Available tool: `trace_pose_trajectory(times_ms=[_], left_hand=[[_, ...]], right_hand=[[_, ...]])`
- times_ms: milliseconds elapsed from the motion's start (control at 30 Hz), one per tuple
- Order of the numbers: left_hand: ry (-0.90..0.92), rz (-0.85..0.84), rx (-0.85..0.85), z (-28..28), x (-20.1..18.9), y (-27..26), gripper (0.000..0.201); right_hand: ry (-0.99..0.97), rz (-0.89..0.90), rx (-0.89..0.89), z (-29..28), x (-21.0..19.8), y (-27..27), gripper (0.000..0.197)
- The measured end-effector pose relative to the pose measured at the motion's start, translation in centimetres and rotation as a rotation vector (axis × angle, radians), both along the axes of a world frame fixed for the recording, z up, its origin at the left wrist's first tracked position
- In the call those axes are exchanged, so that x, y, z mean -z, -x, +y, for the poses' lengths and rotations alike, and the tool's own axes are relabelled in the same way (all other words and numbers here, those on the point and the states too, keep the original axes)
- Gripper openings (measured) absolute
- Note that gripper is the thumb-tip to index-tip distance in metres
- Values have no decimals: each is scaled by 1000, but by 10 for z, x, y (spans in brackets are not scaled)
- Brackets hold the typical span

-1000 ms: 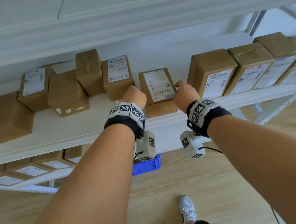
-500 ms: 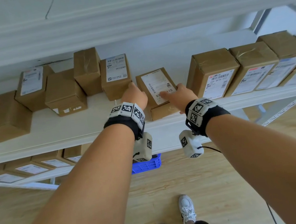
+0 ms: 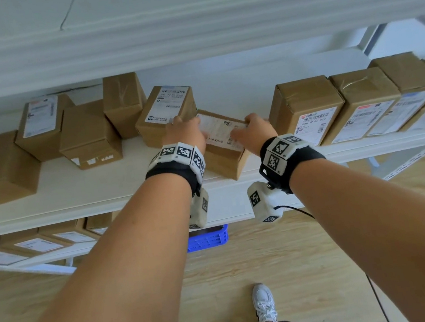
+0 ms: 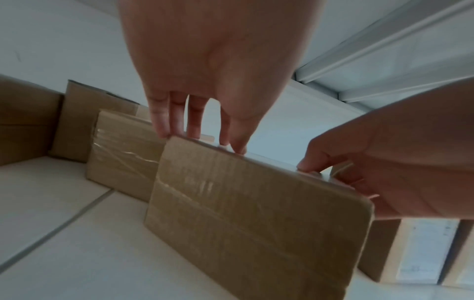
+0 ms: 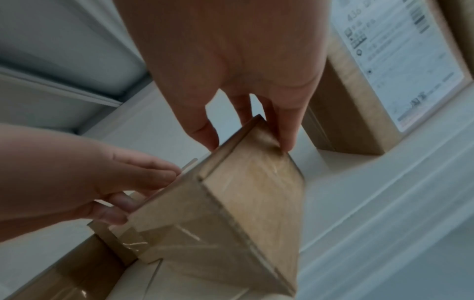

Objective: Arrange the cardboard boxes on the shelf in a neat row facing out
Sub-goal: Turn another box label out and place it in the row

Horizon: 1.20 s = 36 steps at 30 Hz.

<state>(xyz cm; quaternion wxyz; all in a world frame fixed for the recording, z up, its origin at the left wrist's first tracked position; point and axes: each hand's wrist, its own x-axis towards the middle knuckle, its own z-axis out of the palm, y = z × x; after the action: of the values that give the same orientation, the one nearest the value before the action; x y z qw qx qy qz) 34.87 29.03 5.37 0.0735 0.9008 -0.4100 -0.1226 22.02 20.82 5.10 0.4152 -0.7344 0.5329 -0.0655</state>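
Observation:
A small cardboard box (image 3: pixel 223 142) with a white label on top sits skewed on the white shelf (image 3: pixel 99 188), one corner at the front edge. My left hand (image 3: pixel 188 134) grips its left end, fingers (image 4: pixel 179 125) over the top edge of the box (image 4: pixel 256 213). My right hand (image 3: pixel 254 132) pinches its right corner; in the right wrist view the right hand (image 5: pixel 246 134) has thumb and finger on either side of the box (image 5: pixel 231 213). To the right stands a row of boxes (image 3: pixel 305 108) with labels facing out. Loose boxes (image 3: pixel 89 135) lie at mixed angles to the left.
A labelled box (image 3: pixel 165 112) stands right behind my left hand. A bare gap of shelf separates the held box from the row. The upper shelf beam (image 3: pixel 185 27) hangs low overhead. A lower shelf holds more boxes (image 3: pixel 33 245); a blue crate (image 3: pixel 208 238) sits on the floor.
The box has been turned from square to skewed and shifted right. Both hands have moved from its sides up onto its top edge and corner.

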Motion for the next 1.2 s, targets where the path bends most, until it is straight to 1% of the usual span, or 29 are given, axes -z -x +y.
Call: trace_pose_trajectory(times_ms=[67, 167, 200, 267, 333, 367, 400, 433, 467, 500, 567, 633, 700, 767, 833, 867, 933, 1000, 1033, 1100, 1167, 1200], left_hand=[[11, 0, -15, 4, 0, -2, 43], [40, 0, -29, 10, -1, -3, 38], [47, 12, -48, 12, -3, -2, 41], [43, 59, -81, 13, -4, 0, 53], [22, 118, -93, 12, -7, 3, 62], [7, 135, -97, 12, -8, 4, 59], [-13, 136, -102, 11, -11, 5, 52], [-38, 121, -100, 12, -14, 6, 44], [-64, 90, -89, 12, -17, 5, 41], [-88, 51, -75, 12, -18, 4, 43], [-130, -1, -41, 11, -19, 3, 49], [-136, 59, -19, 11, -20, 2, 42], [-114, 155, -24, 12, -19, 1, 34], [-103, 215, -40, 15, -18, 4, 41], [-104, 260, -49, 17, -14, 5, 50], [-95, 283, -49, 17, -12, 6, 48], [-57, 330, -66, 18, -10, 6, 36], [8, 363, -94, 17, -11, 6, 25], [48, 369, -98, 16, -12, 6, 21], [133, 366, -91, 14, -19, 7, 12], [215, 339, -114, 13, -25, 10, 23], [256, 328, -119, 12, -26, 10, 23]], right_hand=[[20, 20, 31, -1, 0, -1, 52], [13, 52, 122, 2, 0, -1, 59], [12, 77, 136, 4, 0, -1, 62], [7, 113, 145, 8, 2, -1, 67], [-31, 116, 139, 11, 2, -1, 69], [-53, 100, 130, 13, 2, -1, 67], [-69, 74, 117, 15, 2, -1, 62], [-62, 47, 96, 16, 1, -1, 57], [-42, 32, 69, 17, 1, -1, 51], [-10, 27, 45, 17, 0, -1, 49], [28, 18, 39, 17, -2, 0, 53], [-11, 17, 83, 19, -5, 2, 59], [-74, 53, 80, 22, -4, 2, 53], [-112, 68, 30, 25, -1, 2, 43], [-132, 52, 22, 29, 0, 3, 37], [-145, 40, 22, 30, -1, 3, 35], [-164, 23, 20, 30, -4, 2, 31], [-133, 9, 33, 29, -11, 1, 28], [-91, -1, 45, 27, -14, 2, 29], [6, -35, 69, 23, -21, 4, 38], [91, -80, 75, 20, -26, 7, 43], [129, -101, 70, 20, -29, 8, 44]])
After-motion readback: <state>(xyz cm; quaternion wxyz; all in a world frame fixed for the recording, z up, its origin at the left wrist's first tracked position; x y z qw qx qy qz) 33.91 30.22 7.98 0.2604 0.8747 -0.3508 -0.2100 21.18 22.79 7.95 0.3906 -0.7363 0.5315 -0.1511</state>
